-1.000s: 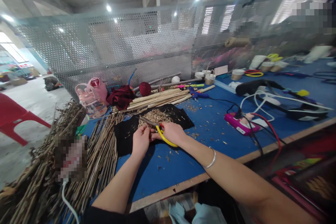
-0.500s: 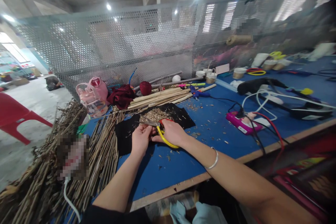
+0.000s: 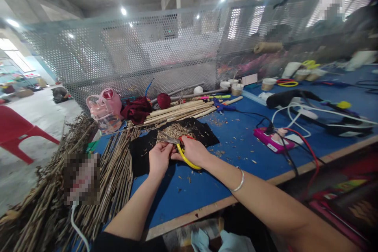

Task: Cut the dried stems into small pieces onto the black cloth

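Note:
My right hand [image 3: 193, 151] is closed on a pair of scissors [image 3: 186, 160] with yellow and red handles. Their blades lie apart and point left, over a heap of short cut stem bits [image 3: 174, 130] on a black cloth [image 3: 138, 151]. Close by on the left, my left hand [image 3: 159, 158] is pinched just below the blades, its fingertips near those of my right hand. Whatever it holds is too small or hidden to make out.
Bundles of dry stalks [image 3: 116, 165] lie to the left. Behind the cloth are peeled sticks [image 3: 180, 111], a blue glue gun [image 3: 223, 105] and a pink bottle [image 3: 106, 112]. A magenta power strip [image 3: 271, 140] with cables is on the blue table [image 3: 236, 157]. A perforated metal screen [image 3: 132, 55] stands behind.
Both hands stay in nearly the same place over the cloth, with only slight finger movement. The scissors are still in my right hand.

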A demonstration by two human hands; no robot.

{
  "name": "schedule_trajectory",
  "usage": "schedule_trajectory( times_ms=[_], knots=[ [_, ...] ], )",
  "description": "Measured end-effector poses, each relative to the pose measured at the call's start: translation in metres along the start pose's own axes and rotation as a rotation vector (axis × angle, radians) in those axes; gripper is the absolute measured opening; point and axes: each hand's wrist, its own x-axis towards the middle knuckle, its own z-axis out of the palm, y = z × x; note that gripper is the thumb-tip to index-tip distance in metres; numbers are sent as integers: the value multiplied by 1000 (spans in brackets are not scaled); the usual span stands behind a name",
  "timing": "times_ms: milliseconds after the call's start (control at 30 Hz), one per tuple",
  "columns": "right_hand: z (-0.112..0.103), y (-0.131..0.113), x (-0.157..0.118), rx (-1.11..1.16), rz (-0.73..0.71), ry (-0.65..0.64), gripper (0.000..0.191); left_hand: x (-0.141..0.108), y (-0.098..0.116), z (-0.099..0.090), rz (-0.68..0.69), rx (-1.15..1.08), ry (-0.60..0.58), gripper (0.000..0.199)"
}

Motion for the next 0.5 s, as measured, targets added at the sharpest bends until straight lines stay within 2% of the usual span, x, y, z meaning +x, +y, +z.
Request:
schedule_trajectory(
  times_ms=[233, 500],
  knots=[
    [-1, -5, 0, -11, 98, -113, 67, 1, 0, -1, 8, 2, 14, 24],
    [-2, -1, 3, -36, 135, -170, 66, 6, -3, -1, -101, -58, 28, 16]
  ],
)
